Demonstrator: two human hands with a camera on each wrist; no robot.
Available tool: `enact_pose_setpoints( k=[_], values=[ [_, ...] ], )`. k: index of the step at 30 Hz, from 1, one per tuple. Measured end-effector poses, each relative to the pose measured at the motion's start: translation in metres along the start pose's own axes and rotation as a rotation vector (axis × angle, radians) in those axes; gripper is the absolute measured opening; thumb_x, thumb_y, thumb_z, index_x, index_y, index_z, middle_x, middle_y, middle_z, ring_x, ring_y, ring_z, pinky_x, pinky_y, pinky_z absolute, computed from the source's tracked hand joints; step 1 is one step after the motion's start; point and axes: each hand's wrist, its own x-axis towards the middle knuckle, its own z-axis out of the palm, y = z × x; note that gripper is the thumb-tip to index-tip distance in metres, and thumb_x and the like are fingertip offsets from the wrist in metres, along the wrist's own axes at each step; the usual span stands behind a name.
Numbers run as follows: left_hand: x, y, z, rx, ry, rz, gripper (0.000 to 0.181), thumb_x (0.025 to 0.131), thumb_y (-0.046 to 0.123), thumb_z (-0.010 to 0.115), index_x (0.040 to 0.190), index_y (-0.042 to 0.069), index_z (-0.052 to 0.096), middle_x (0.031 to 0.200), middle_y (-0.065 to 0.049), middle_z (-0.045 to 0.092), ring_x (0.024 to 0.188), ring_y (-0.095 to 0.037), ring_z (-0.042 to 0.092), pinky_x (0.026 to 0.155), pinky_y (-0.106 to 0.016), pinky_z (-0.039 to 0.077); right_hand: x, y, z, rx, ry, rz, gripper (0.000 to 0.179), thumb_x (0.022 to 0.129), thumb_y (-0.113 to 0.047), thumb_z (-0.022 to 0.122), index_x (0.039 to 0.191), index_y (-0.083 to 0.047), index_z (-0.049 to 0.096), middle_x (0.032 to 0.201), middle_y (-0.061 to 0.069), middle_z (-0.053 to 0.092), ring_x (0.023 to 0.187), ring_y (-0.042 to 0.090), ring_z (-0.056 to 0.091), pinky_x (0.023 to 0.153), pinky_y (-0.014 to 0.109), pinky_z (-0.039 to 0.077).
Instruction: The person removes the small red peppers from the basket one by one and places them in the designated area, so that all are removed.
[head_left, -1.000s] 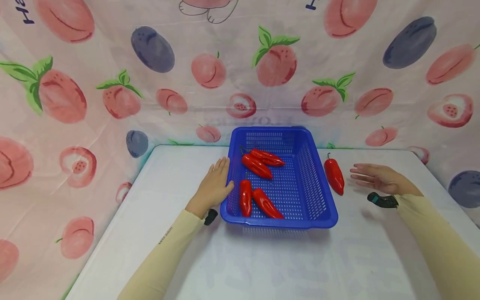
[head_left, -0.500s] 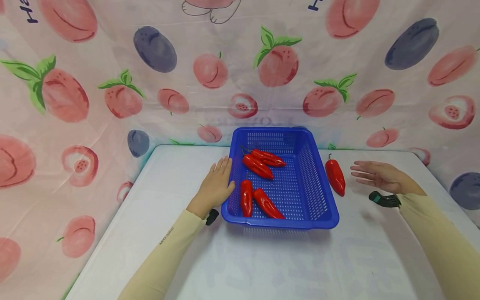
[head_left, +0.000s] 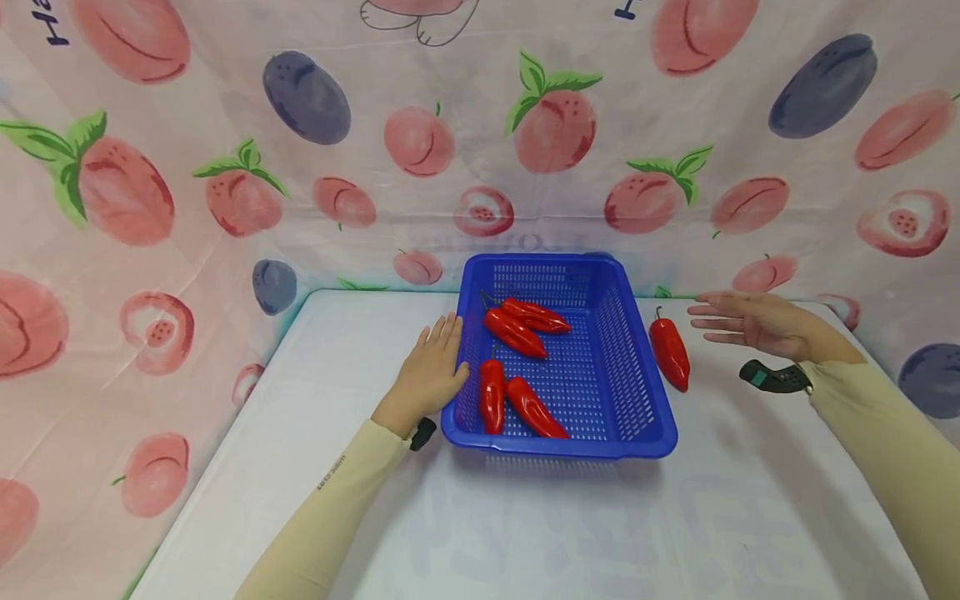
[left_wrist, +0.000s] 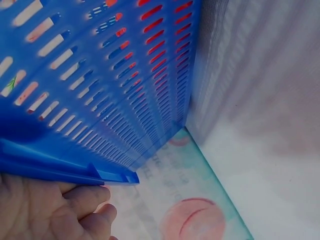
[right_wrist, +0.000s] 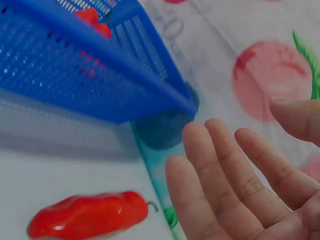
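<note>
A blue plastic basket [head_left: 637, 367] with slotted walls stands on the white table. Inside lie several red peppers, among them one pepper [head_left: 492, 396] near the front left and another pepper [head_left: 514, 333] further back. My left hand [head_left: 426, 367] rests with straight fingers against the basket's left rim; the left wrist view shows its fingers [left_wrist: 85, 202] just under that rim. Outside the basket on the right, a single red pepper [head_left: 669, 353] with a thin stem lies on the table. My right hand [head_left: 761, 325] hovers to the right of this pepper, fingers extended and holding nothing.
The white table [head_left: 262, 467] reaches back to a hanging cloth [head_left: 480, 125] printed with peaches and plums. This cloth also covers the left and right sides. The basket's back edge is close to it.
My right hand has risen and shifted slightly away towards the back cloth, its fingers still extended. The left hand, the basket and the peppers stay where they were.
</note>
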Motion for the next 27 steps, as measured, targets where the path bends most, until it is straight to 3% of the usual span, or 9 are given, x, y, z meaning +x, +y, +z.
enact_pose_setpoints(
  k=[3,6,10,17,20,27],
  values=[
    [-0.001,0.0,0.0,-0.002,0.004,0.001,0.067,0.095,0.027,0.041,0.149,-0.002,0.013,0.157,-0.017,0.013,0.147,-0.031,0.011,0.12,-0.046,0.01,0.001,-0.009,0.006,-0.096,-0.007,0.001,0.024,0.1,-0.027,0.041,0.105,-0.038,0.063,0.105,-0.018,0.067,0.097,0.004,0.066,0.082,0.025,0.055],
    [-0.001,-0.001,0.0,-0.004,0.007,0.002,0.067,0.095,0.027,0.041,0.149,-0.002,0.013,0.157,-0.017,0.014,0.147,-0.032,0.012,0.12,-0.046,0.01,0.003,-0.016,0.011,-0.207,-0.017,0.014,0.024,0.1,-0.03,0.041,0.119,-0.035,0.054,0.107,-0.022,0.064,0.101,0.002,0.064,0.085,0.024,0.054],
    [-0.001,-0.001,0.0,-0.006,0.007,0.002,0.067,0.095,0.028,0.041,0.149,-0.002,0.013,0.157,-0.017,0.014,0.147,-0.032,0.013,0.12,-0.045,0.008,0.005,-0.023,0.018,-0.284,-0.036,0.012,0.043,0.1,-0.03,0.04,0.142,-0.02,0.037,0.109,-0.022,0.063,0.103,0.001,0.062,0.089,0.025,0.053],
    [0.0,-0.001,0.0,-0.014,0.008,0.005,0.067,0.095,0.027,0.04,0.149,-0.002,0.013,0.157,-0.017,0.014,0.147,-0.031,0.013,0.12,-0.046,0.01,0.007,-0.035,0.038,-0.359,-0.024,0.003,0.046,0.099,-0.031,0.043,0.142,-0.015,0.038,0.11,-0.017,0.062,0.107,0.007,0.06,0.096,0.037,0.05],
    [0.0,-0.001,0.001,-0.023,0.003,0.003,0.067,0.095,0.027,0.041,0.149,-0.002,0.012,0.157,-0.017,0.013,0.147,-0.031,0.011,0.12,-0.045,0.01,0.008,-0.037,0.046,-0.391,-0.028,-0.003,0.054,0.099,-0.03,0.045,0.146,-0.007,0.031,0.112,-0.016,0.061,0.109,0.011,0.058,0.098,0.042,0.048],
    [0.001,-0.002,0.001,-0.041,0.009,0.009,0.068,0.095,0.026,0.041,0.149,-0.002,0.012,0.157,-0.017,0.014,0.147,-0.031,0.012,0.12,-0.046,0.012,0.013,-0.039,0.061,-0.358,-0.047,-0.003,0.053,0.098,-0.027,0.047,0.143,-0.003,0.035,0.113,-0.011,0.066,0.108,0.015,0.063,0.094,0.039,0.051]
  ],
)
